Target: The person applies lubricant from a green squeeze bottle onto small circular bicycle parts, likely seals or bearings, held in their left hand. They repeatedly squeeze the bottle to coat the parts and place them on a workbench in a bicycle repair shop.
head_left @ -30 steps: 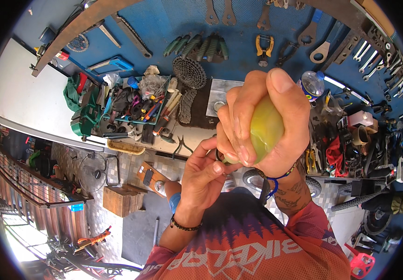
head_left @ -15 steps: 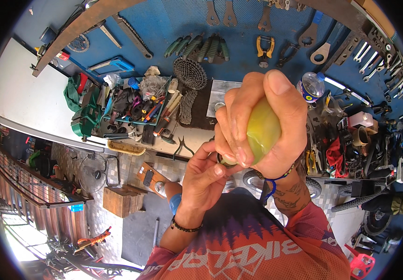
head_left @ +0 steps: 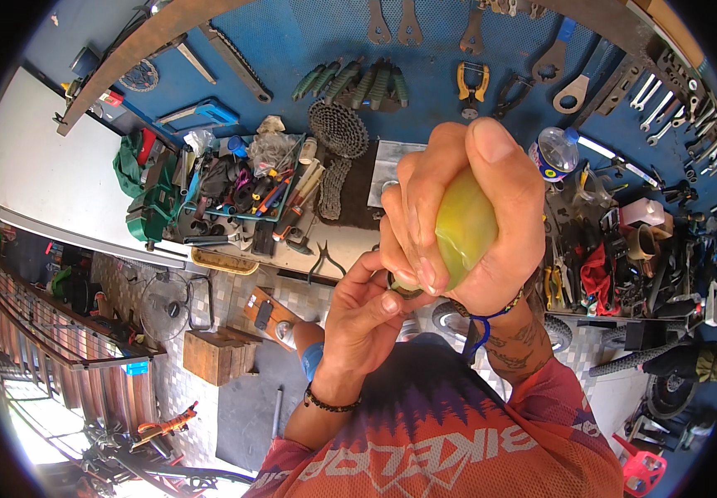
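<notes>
Yellow-green bottle (head_left: pixel 466 231), clasped by the right hand's (head_left: pixel 491 220) curled fingers (head_left: pixel 421 207), has shifted slightly left. Beneath it, the left hand's (head_left: pixel 364 319) fingers pinch a dark ring (head_left: pixel 408 293).

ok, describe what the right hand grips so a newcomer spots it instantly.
Find the blue tool wall across the top, then the right hand just right of centre. Wrapped in its fingers is a translucent yellow-green bottle, lower end towards the left hand. Unlike the clear, blue-capped bottle farther back to its right, it's tinted and partly hidden by the grip.
</notes>
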The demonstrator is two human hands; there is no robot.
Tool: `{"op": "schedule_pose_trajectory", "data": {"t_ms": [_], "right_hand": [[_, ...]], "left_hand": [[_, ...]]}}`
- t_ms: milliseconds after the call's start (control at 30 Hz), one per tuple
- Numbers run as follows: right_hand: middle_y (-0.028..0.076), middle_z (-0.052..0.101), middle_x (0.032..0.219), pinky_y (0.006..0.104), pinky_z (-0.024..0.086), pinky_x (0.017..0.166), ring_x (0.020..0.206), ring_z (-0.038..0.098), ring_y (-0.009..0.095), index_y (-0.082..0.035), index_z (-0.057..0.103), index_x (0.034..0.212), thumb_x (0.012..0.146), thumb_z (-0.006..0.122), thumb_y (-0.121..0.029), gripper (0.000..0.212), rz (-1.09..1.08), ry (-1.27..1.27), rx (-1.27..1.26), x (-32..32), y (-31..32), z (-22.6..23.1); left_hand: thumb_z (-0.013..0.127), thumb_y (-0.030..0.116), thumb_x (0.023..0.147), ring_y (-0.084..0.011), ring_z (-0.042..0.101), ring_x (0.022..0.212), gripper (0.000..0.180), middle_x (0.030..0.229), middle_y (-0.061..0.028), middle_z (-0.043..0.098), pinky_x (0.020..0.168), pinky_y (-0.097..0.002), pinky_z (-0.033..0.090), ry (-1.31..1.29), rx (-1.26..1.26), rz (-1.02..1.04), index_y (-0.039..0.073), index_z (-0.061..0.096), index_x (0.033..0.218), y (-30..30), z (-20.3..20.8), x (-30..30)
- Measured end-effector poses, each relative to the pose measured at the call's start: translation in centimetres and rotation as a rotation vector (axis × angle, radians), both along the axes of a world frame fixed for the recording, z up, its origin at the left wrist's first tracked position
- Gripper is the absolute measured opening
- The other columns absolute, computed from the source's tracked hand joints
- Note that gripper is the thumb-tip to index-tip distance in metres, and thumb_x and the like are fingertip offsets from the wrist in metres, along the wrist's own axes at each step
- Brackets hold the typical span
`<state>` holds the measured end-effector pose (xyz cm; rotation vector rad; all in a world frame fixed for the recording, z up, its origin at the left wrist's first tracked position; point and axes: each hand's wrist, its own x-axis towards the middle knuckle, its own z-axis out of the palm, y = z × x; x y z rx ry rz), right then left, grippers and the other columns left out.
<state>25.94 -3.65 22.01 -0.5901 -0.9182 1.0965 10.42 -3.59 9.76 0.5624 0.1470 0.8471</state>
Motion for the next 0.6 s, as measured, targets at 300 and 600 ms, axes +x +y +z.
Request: {"op": "schedule_pose_trajectory", "data": {"t_ms": [300, 600], "right_hand": [[0.008, 0.048, 0.054, 0.0318, 0.040, 0.041, 0.040, 0.043, 0.016, 0.001, 0.055, 0.076, 0.114, 0.028, -0.046, 0.066, -0.010, -0.014, -0.025, 0.08, 0.01, 0.12], [0.008, 0.047, 0.054, 0.0318, 0.039, 0.040, 0.040, 0.042, 0.015, 0.001, 0.054, 0.078, 0.115, 0.028, -0.046, 0.065, -0.010, -0.008, -0.020, 0.00, 0.05, 0.14]], "left_hand": [[0.076, 0.005, 0.096, -0.0281, 0.063, 0.131, 0.048, 0.138, -0.0148, 0.063, 0.112, -0.0524, 0.055, -0.012, -0.014, 0.005, 0.000, 0.056, 0.139, -0.08, 0.04, 0.17], [0.076, 0.006, 0.096, -0.0289, 0.064, 0.131, 0.048, 0.139, -0.0148, 0.063, 0.111, -0.0516, 0.056, -0.034, 0.015, -0.005, 0.001, 0.056, 0.140, -0.08, -0.18, 0.12]]}}
